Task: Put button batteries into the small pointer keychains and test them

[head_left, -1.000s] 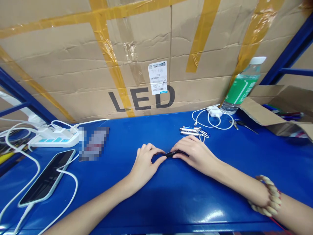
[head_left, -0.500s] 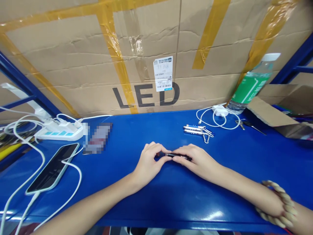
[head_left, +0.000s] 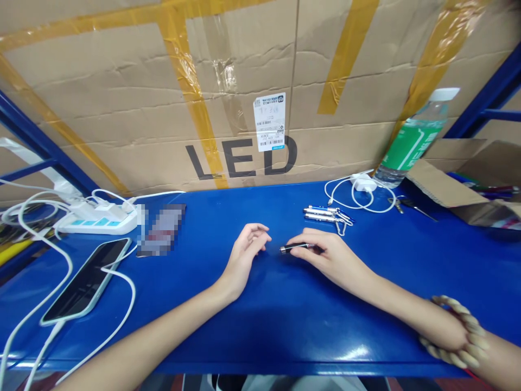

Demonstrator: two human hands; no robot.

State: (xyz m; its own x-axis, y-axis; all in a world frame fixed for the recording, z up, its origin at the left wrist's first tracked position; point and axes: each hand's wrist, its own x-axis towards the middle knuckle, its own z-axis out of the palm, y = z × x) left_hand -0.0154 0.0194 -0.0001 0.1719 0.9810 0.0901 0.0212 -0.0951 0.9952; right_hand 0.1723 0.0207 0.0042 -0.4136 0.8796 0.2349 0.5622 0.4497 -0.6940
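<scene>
Lying across the closed fingertips of the right hand [head_left: 329,258], a black penlight [head_left: 293,247] is held low over the blue table [head_left: 285,326], silver tip toward the left hand [head_left: 243,254]. The left fingers are loosely spread and half curled, with nothing held, near the tip but apart from it. Silver keychain torches [head_left: 328,214] are noted just behind the right hand. A white charger cable [head_left: 358,191] and water bottle [head_left: 407,144] lie farther right. A phone [head_left: 87,279] and power strip [head_left: 97,220] are recorded well left.
</scene>
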